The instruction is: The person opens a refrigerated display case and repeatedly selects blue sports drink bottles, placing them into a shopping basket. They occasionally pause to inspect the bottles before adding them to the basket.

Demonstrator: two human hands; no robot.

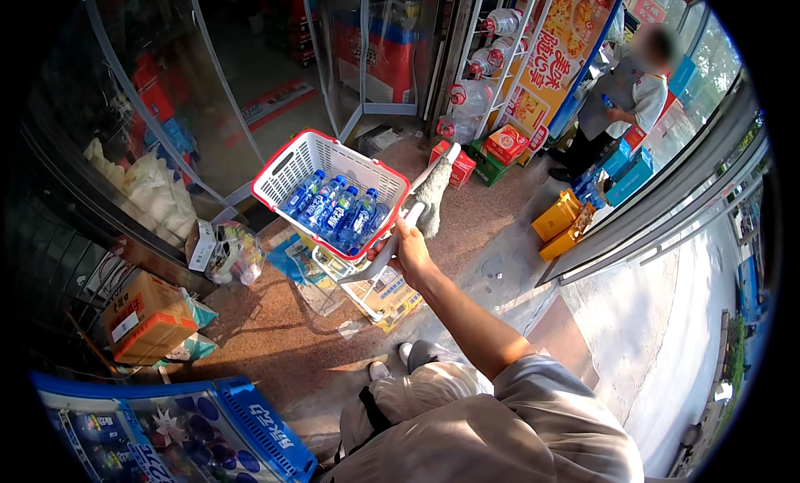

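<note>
My right hand [410, 250] is closed around the pale grey handle [375, 267] of a white plastic shopping basket [362, 157] with a red rim. Inside stand several blue-capped plastic drink bottles [340, 211], tilted together. Beyond my fingers a second pale bar [431, 164] sticks out, with a grey-green cloth or glove [434, 198] over it. Under the basket is a white wire rack [369, 295]; whether the basket rests on it, I cannot tell. My left hand is out of view.
Glass doors [287, 64] stand ahead. A wire shelf of large water bottles [472, 98] is beyond, near a person [625, 101] holding a small bottle. Cardboard cartons [150, 320] lie left, yellow boxes [562, 223] right. A blue drinks cooler [265, 430] is at lower left.
</note>
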